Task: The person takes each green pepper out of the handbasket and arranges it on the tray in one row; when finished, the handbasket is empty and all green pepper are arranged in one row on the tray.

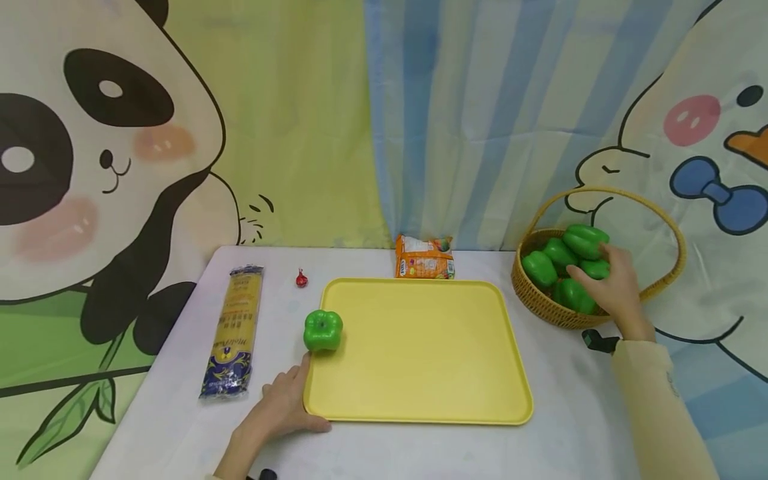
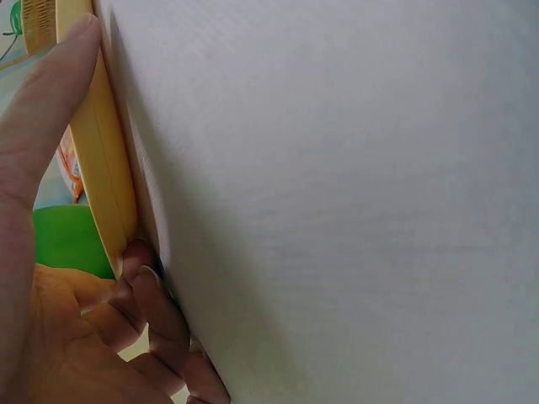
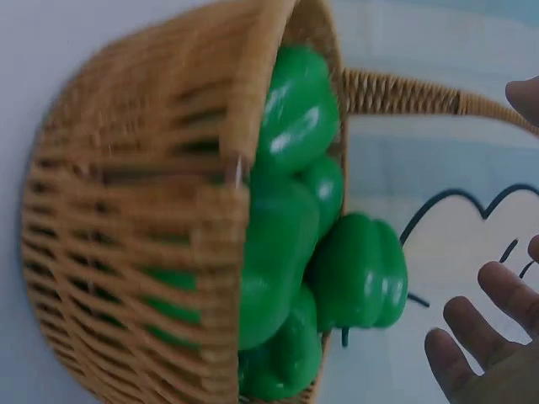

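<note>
My left hand (image 1: 281, 405) holds the near left corner of a yellow tray (image 1: 420, 360), thumb along its front edge and fingers at its left side. In the left wrist view the fingertips (image 2: 139, 257) bend against the tray's rim. One green bell pepper (image 1: 323, 329) sits on the tray's left edge, just beyond those fingers. On the right, my right hand (image 1: 618, 288) reaches over a wicker basket (image 1: 543, 309) with several green bell peppers (image 1: 585, 241) inside. The right wrist view has its fingers (image 3: 472, 328) spread, with a gap between them and the nearest pepper (image 3: 360, 269).
A yellow pasta packet (image 1: 233, 333) lies left of the tray, and a small red item (image 1: 301, 279) is near its far left corner. Behind the tray lies an orange snack bag (image 1: 425, 259). The basket's tall handle (image 1: 648, 203) arches over it. A printed curtain (image 1: 312, 133) hangs behind the table.
</note>
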{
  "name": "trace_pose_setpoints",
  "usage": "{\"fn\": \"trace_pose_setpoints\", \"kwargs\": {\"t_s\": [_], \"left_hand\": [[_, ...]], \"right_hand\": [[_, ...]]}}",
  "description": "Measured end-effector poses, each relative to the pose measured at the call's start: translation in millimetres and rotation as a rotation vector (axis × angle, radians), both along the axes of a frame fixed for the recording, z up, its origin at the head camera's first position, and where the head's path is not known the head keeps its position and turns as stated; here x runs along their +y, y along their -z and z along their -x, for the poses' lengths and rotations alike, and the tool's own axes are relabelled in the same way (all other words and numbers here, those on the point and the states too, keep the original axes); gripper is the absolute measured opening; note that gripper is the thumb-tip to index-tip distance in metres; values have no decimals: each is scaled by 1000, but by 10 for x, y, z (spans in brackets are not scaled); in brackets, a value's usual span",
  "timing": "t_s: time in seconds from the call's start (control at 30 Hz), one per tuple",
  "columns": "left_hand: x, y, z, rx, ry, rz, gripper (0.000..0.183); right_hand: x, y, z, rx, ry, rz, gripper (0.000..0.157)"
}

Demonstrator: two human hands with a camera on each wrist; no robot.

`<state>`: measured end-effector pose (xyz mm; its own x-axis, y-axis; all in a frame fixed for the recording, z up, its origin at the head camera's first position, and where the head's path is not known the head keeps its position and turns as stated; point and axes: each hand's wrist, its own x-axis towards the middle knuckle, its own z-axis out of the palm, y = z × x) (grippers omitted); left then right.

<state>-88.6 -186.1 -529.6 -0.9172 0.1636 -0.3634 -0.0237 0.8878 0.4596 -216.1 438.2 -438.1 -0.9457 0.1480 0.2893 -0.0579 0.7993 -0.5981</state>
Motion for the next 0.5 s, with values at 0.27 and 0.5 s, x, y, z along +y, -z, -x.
{"fn": "trace_pose_setpoints", "kwargs": {"t_s": [0.27,0.5], "left_hand": [[-19,-16,7,14,2,-1,151],[2,-1,-1,18,1,-6,150]], "right_hand": [[262,80,188,-73,23,-48,92],[328,81,253,-86,13,-64,91]]}}
